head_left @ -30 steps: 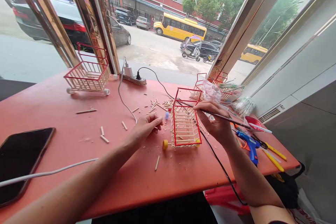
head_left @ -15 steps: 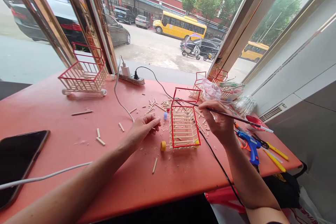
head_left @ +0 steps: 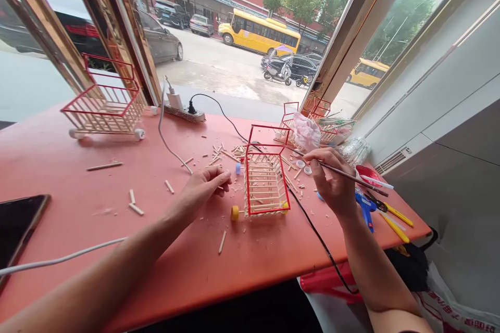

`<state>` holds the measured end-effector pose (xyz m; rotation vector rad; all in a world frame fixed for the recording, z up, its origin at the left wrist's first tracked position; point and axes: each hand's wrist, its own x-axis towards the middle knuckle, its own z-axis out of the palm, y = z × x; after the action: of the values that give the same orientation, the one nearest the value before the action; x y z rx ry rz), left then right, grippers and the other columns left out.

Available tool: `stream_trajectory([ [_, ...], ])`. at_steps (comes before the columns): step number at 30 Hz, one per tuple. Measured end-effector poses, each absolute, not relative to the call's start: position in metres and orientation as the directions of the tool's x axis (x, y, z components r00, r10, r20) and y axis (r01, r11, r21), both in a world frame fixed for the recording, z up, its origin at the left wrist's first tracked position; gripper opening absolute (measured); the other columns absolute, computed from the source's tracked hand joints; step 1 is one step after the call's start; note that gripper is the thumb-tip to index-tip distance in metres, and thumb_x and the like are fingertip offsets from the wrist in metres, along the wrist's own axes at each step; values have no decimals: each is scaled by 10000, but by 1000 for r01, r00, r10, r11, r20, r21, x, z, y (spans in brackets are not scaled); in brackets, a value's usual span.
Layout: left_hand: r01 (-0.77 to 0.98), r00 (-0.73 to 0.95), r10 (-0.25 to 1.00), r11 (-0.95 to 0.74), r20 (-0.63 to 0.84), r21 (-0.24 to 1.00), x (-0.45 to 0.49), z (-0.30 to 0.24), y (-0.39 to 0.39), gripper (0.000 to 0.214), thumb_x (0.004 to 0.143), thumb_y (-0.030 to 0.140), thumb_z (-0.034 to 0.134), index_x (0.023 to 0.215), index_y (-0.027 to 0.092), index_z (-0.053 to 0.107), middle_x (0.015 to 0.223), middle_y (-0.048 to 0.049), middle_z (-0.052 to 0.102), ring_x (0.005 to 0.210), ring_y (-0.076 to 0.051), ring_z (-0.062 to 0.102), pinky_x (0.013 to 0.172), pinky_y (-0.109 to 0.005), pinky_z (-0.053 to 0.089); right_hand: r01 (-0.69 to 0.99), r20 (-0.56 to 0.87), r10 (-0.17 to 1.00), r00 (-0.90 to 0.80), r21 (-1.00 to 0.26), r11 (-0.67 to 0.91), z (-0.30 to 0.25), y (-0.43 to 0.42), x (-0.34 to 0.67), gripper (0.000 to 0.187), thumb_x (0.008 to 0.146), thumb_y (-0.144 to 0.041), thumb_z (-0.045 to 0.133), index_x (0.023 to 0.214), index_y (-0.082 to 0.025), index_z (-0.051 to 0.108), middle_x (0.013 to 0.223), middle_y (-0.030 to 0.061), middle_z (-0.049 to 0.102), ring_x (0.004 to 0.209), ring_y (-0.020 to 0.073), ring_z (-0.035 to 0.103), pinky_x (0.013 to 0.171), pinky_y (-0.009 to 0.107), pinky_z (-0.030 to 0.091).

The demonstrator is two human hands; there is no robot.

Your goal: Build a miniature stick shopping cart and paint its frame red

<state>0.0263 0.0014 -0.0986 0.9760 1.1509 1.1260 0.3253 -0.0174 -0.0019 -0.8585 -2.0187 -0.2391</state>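
A small shopping cart [head_left: 266, 183] made of wooden sticks stands on the table, with a red-painted rim and handle and yellow wheels [head_left: 234, 213]. My right hand [head_left: 332, 174] grips a thin dark paintbrush [head_left: 353, 177], whose tip points left toward the cart's handle but is apart from it. To the cart's left, my left hand [head_left: 211, 183] rests on the table with its fingers curled closed; I see nothing in them. A blue wheel [head_left: 238, 168] lies between that hand and the cart.
A similar cart with white wheels [head_left: 105, 106] stands at the left. Stick pieces [head_left: 234, 152] are scattered behind the cart. At the right are a red cup [head_left: 367, 173], a blue glue gun [head_left: 365, 210] and yellow-handled pliers [head_left: 398, 213]. A black cable [head_left: 316, 229] crosses the table; a phone [head_left: 19, 229] lies left.
My right hand has drawn the brush back to the right, its tip now away from the cart's handle. White rings behind the cart have come into sight. The whole view has shifted slightly.
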Motion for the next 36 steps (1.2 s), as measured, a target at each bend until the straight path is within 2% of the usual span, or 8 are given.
stream_trajectory([
  [9, -140, 52, 986, 163, -157, 977, 27, -98, 0, 600, 505, 706, 965, 670, 191, 707, 693, -33, 685, 651, -143, 595, 630, -269, 473, 675, 753, 404, -519, 71, 735, 4, -25, 330, 218, 1009, -74, 623, 1097, -258, 699, 1057, 52, 797, 1004, 221, 775, 866, 374, 609],
  [14, -138, 53, 987, 158, -152, 978, 27, -98, 0, 574, 526, 681, 963, 669, 191, 701, 690, -34, 679, 648, -146, 598, 616, -267, 470, 651, 697, 356, -623, 210, 729, 7, -22, 328, 239, 986, -84, 621, 1097, -283, 693, 1013, 31, 794, 925, 212, 761, 827, 372, 567],
  [25, -149, 59, 986, 162, -155, 975, 26, -94, -2, 582, 509, 679, 971, 654, 189, 692, 696, -34, 680, 650, -138, 583, 621, -264, 466, 637, 597, 381, -706, 298, 711, 14, -18, 326, 260, 946, -68, 610, 1072, -271, 712, 989, 33, 790, 884, 222, 733, 786, 380, 535],
  [28, -147, 54, 986, 163, -157, 976, 27, -92, -2, 613, 482, 703, 980, 648, 189, 690, 695, -34, 680, 649, -139, 584, 622, -267, 472, 628, 624, 380, -683, 237, 741, 15, -29, 328, 258, 962, -80, 614, 1084, -281, 719, 1006, 33, 793, 905, 222, 750, 808, 380, 560],
  [31, -143, 48, 984, 175, -169, 974, 26, -94, -1, 659, 446, 741, 989, 650, 185, 699, 687, -32, 678, 647, -138, 586, 617, -263, 480, 669, 704, 444, -554, 60, 740, 20, -43, 344, 209, 1025, -139, 610, 1109, -282, 736, 1051, 41, 801, 967, 221, 769, 865, 377, 589],
  [33, -140, 48, 981, 195, -190, 971, 24, -96, -1, 686, 412, 751, 1003, 650, 183, 700, 687, -26, 681, 644, -134, 585, 612, -258, 488, 743, 754, 538, -378, -100, 662, 25, -49, 366, 164, 1081, -247, 595, 1098, -277, 755, 1011, 44, 801, 947, 222, 771, 866, 375, 595],
  [36, -128, 43, 979, 205, -201, 970, 20, -102, 0, 701, 410, 752, 1020, 681, 185, 709, 702, -16, 691, 670, -134, 603, 626, -245, 509, 851, 748, 663, 25, -364, 378, 32, -49, 418, 348, 1121, -472, 535, 992, -255, 774, 862, 48, 774, 779, 216, 744, 740, 350, 575],
])
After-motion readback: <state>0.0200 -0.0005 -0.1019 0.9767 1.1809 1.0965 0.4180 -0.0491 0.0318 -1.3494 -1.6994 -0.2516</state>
